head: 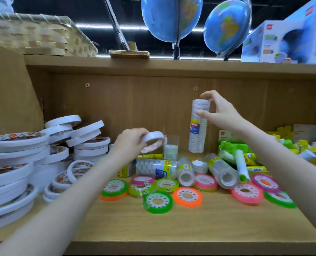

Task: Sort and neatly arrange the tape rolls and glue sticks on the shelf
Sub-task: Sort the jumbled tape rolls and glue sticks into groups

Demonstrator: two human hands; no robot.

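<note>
Our right hand point(220, 112) pinched the upright tube of clear tape rolls point(199, 126) near its top, its base at the shelf point(181, 224). Our left hand point(130, 141) gripped a tilted white tape roll point(153, 140), lifted above the lying tubes. Left of it stood white roll stacks point(20, 163). Below both hands lay coloured rolls point(187, 196); nearer us, bare board ran to the front edge.

1. Wooden shelf point(190, 224), light board, front strip bare.
2. Left: white double-sided tape rolls point(15, 163) in leaning stacks.
3. Centre: neon tape rolls point(187, 197) lying flat, green, orange, pink.
4. Behind them: clear tape sleeves point(156, 168) on their sides.
5. Right: glue sticks point(242, 166), green and yellow, jumbled.
</note>
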